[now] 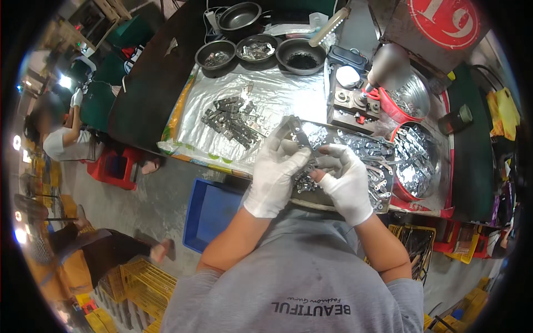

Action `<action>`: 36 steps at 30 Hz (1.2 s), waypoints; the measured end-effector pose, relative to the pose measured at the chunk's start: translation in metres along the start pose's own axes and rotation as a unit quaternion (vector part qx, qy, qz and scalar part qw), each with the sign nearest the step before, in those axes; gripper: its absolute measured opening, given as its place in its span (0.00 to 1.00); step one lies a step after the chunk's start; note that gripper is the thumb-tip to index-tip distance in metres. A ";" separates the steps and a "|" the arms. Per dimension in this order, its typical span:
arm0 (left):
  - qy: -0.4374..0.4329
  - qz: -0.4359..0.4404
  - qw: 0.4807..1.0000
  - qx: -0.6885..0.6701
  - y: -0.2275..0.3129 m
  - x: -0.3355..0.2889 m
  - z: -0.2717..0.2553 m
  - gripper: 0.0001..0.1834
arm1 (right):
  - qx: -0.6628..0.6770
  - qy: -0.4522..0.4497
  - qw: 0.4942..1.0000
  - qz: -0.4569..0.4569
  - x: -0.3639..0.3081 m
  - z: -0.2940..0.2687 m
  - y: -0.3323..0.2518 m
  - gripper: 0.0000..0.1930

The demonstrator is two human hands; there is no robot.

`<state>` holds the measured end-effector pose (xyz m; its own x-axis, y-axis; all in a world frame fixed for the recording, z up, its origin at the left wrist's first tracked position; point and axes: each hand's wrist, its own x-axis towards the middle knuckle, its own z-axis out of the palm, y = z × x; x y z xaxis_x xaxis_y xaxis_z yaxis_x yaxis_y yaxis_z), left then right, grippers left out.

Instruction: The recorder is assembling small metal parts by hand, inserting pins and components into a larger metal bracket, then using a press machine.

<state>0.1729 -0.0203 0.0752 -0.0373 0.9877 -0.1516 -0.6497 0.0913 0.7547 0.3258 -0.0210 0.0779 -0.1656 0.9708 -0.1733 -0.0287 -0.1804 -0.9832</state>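
Note:
A white glove covers my left hand [272, 180], which is closed around a flat dark metal bracket [298, 135] with holes, held upright over the tray. My right hand [348, 186], in a white glove with bare thumb and fingertips, is curled close beside it. Whatever lies between those right fingertips, if anything, is too small to name. Below both hands is a metal tray [316, 201] with small shiny parts in its near left corner and flat silver levers [366, 147] on its right. Left of the hands, dark metal brackets [230, 122] lie in a pile on silver sheeting.
Several dark bowls, including a bowl of black bits [301, 55], stand at the back. A small press [355, 102] stands beyond the tray. Red-rimmed tubs [413, 161] of metal parts are at right. A blue bin [208, 213] sits below the table; another person [66, 139] works at far left.

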 end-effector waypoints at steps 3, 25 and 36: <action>-0.014 -0.005 1.000 -0.004 -0.001 0.000 0.004 0.34 | 0.052 -0.004 0.999 0.006 0.000 -0.002 0.003 0.26; 0.008 0.038 0.989 0.142 -0.005 0.000 0.017 0.30 | 0.120 -0.022 0.991 0.059 -0.004 -0.014 -0.002 0.27; 0.032 -0.013 0.989 0.142 -0.007 0.006 0.001 0.32 | -0.533 -0.003 0.827 -0.176 -0.032 -0.078 0.003 0.06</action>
<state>0.1785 -0.0153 0.0695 -0.0783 0.9753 -0.2064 -0.4123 0.1568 0.8974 0.4080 -0.0407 0.0762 -0.3369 0.9321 0.1327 0.8095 0.3588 -0.4647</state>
